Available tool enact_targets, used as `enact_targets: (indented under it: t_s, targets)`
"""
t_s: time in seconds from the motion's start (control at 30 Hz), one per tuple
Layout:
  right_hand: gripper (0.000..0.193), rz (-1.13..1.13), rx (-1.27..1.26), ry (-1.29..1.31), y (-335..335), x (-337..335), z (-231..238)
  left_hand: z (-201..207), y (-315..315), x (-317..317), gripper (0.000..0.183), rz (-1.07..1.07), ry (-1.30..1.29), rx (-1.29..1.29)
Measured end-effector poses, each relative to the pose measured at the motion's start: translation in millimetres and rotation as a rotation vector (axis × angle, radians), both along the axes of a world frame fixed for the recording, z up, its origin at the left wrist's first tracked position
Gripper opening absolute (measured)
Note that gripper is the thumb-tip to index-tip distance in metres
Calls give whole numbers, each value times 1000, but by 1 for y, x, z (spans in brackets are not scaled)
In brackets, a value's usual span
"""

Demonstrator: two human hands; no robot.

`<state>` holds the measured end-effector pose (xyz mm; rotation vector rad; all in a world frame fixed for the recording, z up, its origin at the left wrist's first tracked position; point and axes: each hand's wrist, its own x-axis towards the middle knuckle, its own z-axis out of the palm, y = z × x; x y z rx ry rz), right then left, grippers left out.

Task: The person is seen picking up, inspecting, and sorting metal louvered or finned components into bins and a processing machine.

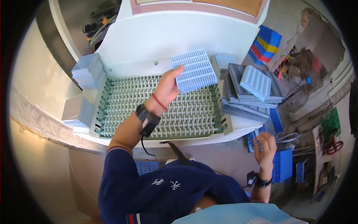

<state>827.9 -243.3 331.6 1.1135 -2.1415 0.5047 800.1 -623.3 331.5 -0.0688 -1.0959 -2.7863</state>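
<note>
My left hand [168,86], with a red cord at its wrist, is closed on the lower left edge of a light blue ribbed plastic panel [194,71]. The panel is raised over the far right part of a bed of rollers [160,108], its slotted rows facing up. Low on the right, beyond the front edge of the white machine [175,34], is my right hand [265,149]. Its fingers are apart and slightly bent, and nothing shows in them.
Stacked grey panels [238,84] stand right of the rollers, with another light blue panel [256,83] on top. Two piles of thin sheets, one far [87,71] and one near [78,111], line the left side. Blue bins [282,166] sit on the floor to the right.
</note>
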Motion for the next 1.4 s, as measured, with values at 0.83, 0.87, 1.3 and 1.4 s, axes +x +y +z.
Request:
enact_targets:
  t_s: [0.83, 0.87, 1.3, 1.4]
  targets:
    - [10, -557, -50, -602, 107, 44, -70, -59, 50, -263, 34, -94, -158, 57]
    - [10, -548, -43, -608, 106, 42, -71, -58, 53, -264, 32, -50, -158, 103]
    - [10, -505, -73, -615, 79, 28, -73, -36, 49, -273, 37, -244, -316, -104]
    - [11, -505, -126, -631, 79, 28, -73, -28, 41, -275, 40, -379, -351, -101]
